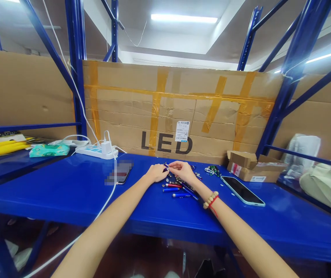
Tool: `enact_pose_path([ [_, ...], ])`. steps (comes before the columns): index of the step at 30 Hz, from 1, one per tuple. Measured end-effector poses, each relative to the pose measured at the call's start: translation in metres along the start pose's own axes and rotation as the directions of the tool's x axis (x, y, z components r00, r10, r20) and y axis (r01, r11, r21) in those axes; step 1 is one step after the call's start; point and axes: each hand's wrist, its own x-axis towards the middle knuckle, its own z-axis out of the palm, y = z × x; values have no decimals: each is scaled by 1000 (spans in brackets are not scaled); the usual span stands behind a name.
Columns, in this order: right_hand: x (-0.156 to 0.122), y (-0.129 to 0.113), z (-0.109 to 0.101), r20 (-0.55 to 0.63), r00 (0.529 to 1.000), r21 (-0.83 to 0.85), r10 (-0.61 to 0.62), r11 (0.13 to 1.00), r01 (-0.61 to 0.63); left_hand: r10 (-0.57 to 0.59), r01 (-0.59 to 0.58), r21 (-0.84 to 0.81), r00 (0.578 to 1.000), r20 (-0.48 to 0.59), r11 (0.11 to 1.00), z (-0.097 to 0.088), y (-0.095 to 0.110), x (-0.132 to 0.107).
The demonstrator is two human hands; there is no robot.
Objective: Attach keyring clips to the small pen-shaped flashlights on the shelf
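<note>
My left hand rests low over the blue table, its fingers closed round a small dark-blue and silver piece that is mostly hidden. From the other side, my right hand pinches at the silver end of the same piece; whether it holds a separate small part, I cannot tell. Under and around my right hand lie several small round metal parts. Closer to me are a red slim metal tube and blue ones, among them a blue tube, each with a silver end.
A phone in a pale case lies right of my hands, near metal clips and an open cardboard box. To the left are another phone, a white cable crossing the table edge, and a power strip.
</note>
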Motion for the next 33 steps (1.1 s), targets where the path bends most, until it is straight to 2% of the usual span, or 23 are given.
enact_pose_path([
  [3,0,4,4,1,996,63,94,994,-94,-16,15,32,1000,25,999,0,1,1],
  [9,1,6,4,41,971,367,235,900,-234,-56,55,89,998,15,995,0,3,2],
  [13,-1,-1,4,36,962,382,271,886,-264,-154,156,182,988,-26,971,-3,13,-2],
  [18,-2,-16,3,-58,987,269,153,954,-132,-330,350,119,931,-158,929,-17,28,-9],
  [21,-7,-21,-1,-98,994,44,-47,998,51,-435,446,7,877,-203,895,-29,36,-21],
  [23,-14,-22,-5,-95,983,-149,-158,979,143,-469,471,-51,853,-230,881,-33,39,-37],
  [25,-22,-20,-10,-90,974,-274,-209,945,177,-481,474,-94,838,-256,876,-33,43,-58],
  [29,-36,-15,-20,-120,970,-360,-210,920,155,-509,491,-136,832,-221,861,-24,46,-98],
  [33,-45,-12,-22,-180,967,-274,-181,953,128,-466,443,-156,866,-182,883,-16,51,-119],
])
